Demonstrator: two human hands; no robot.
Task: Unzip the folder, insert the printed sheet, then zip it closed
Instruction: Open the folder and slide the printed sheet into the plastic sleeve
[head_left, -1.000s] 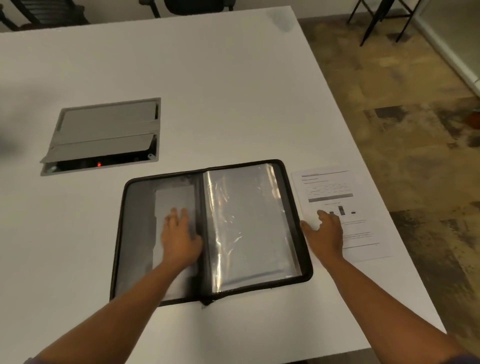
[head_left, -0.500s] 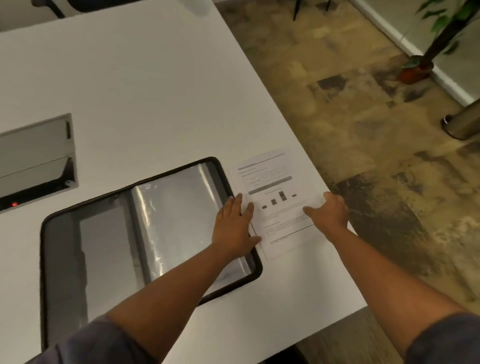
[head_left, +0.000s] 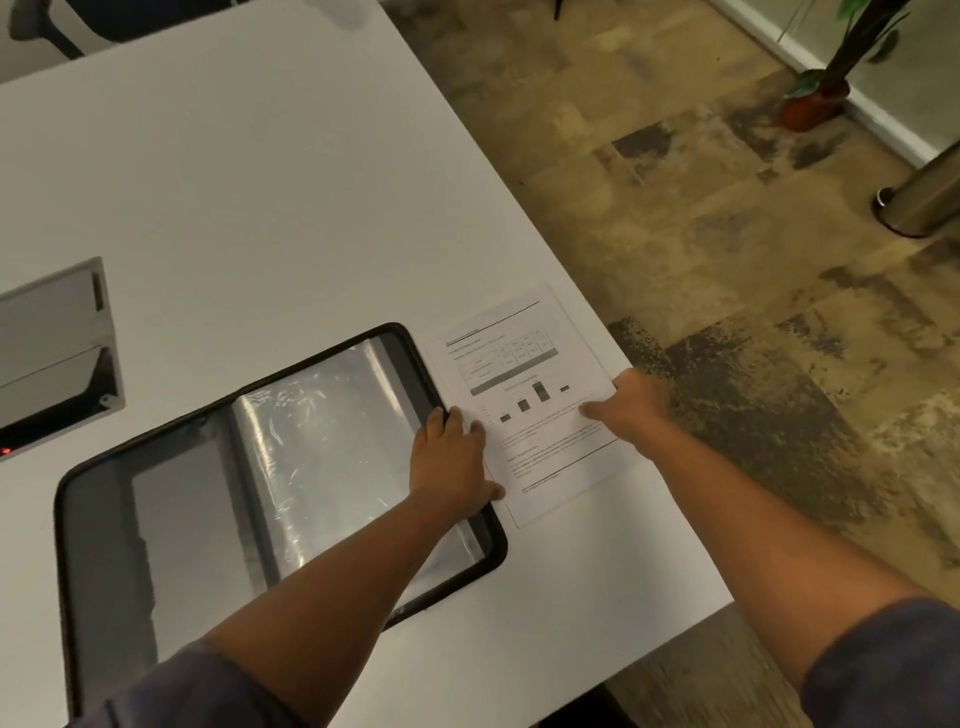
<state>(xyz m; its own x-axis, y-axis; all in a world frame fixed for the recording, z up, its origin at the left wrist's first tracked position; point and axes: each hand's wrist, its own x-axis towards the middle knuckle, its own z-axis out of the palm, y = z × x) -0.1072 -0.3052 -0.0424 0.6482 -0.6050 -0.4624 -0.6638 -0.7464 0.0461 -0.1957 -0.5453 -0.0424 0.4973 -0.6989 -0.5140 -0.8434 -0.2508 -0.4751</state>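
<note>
The black zip folder (head_left: 156, 519) lies spread open on the white table (head_left: 260, 182), with clear plastic sleeves on its right half. Just right of it lies the printed sheet (head_left: 524, 374), near the table's right edge. My left hand (head_left: 452, 457) lies flat across the folder's right border, its fingertips and thumb touching the sheet's left edge. My right hand (head_left: 631, 405) holds the sheet's right edge at the table edge, thumb on top of the paper, fingers hidden beneath.
A grey cable hatch (head_left: 52, 343) is set in the table at the left, half open with a red light inside. Right of the table are patterned floor, a potted plant (head_left: 826, 88) and a metal bin (head_left: 924, 192). A chair (head_left: 67, 26) stands behind.
My left hand left the folder's left half and crossed to the sheet's left edge. My right hand slid from the middle of the sheet to its right edge. The view swung right.
</note>
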